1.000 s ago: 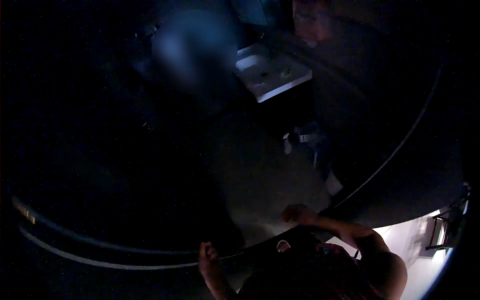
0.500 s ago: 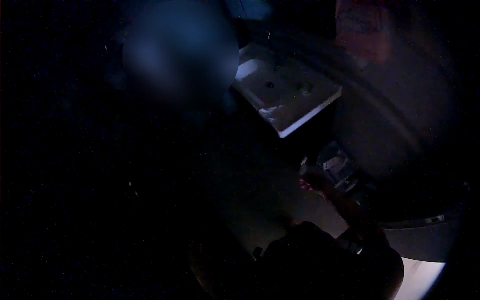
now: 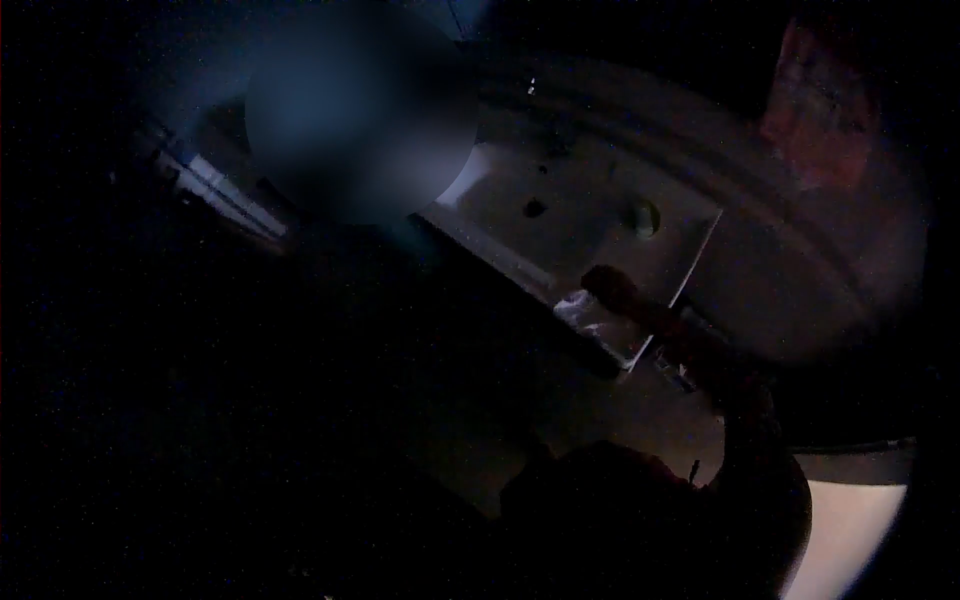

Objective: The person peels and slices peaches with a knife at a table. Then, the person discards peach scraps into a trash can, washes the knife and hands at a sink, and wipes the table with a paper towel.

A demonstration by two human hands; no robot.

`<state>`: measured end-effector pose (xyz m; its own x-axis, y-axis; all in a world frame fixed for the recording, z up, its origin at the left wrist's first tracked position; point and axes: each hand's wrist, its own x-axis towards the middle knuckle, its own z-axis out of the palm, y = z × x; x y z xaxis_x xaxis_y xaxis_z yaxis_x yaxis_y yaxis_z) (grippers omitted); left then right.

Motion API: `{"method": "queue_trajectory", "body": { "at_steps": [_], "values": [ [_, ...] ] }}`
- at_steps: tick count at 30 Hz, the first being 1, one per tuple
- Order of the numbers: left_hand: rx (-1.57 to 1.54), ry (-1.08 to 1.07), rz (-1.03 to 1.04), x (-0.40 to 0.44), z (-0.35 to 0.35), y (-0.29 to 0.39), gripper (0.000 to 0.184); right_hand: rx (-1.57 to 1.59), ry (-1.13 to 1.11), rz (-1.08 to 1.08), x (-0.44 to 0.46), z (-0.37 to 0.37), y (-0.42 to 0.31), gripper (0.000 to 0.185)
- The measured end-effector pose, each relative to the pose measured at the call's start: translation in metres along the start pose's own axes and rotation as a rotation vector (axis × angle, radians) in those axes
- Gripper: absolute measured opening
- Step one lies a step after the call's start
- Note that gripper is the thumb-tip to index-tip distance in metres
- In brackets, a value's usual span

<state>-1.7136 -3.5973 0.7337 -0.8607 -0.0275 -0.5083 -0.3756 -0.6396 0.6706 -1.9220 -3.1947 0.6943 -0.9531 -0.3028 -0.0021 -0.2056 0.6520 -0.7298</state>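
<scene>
The scene is very dark. My right hand [image 3: 608,284] reaches over the near right part of a pale, white-edged surface that looks like a sink [image 3: 590,245]. Its fingers are too dark to make out. Just below and left of the hand lies a whitish, crumpled-looking item [image 3: 580,310]; whether they touch is unclear. A round greenish object [image 3: 643,217] sits farther back on the surface, and a small dark round spot [image 3: 534,208] is to its left. No part of my left hand shows.
A blurred round patch covers the upper left. A reddish hanging cloth-like shape [image 3: 820,110] is at the upper right. Bright strips [image 3: 230,198] show at the left. Dark items [image 3: 675,372] sit below the sink's near right corner. A bright floor area [image 3: 850,530] is at the lower right.
My right hand has moved up from beside the sink-like surface to over it. The view has shifted, and the surface appears larger. My left hand, visible one second ago, has gone from sight.
</scene>
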Motion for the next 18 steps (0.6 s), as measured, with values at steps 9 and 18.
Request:
{"method": "queue_trajectory", "body": {
  "at_steps": [9, 18],
  "values": [
    [0.25, -0.396, -0.44, 0.225, 0.108, 0.132, 0.021, -0.165, 0.347, 0.363, 0.186, -0.081, 0.028, 0.026],
    [0.329, -0.598, -1.062, 0.411, 0.241, 0.196, 0.022, -0.259, 0.467, 0.66, 0.33, -0.148, 0.103, 0.027]
  ]
}}
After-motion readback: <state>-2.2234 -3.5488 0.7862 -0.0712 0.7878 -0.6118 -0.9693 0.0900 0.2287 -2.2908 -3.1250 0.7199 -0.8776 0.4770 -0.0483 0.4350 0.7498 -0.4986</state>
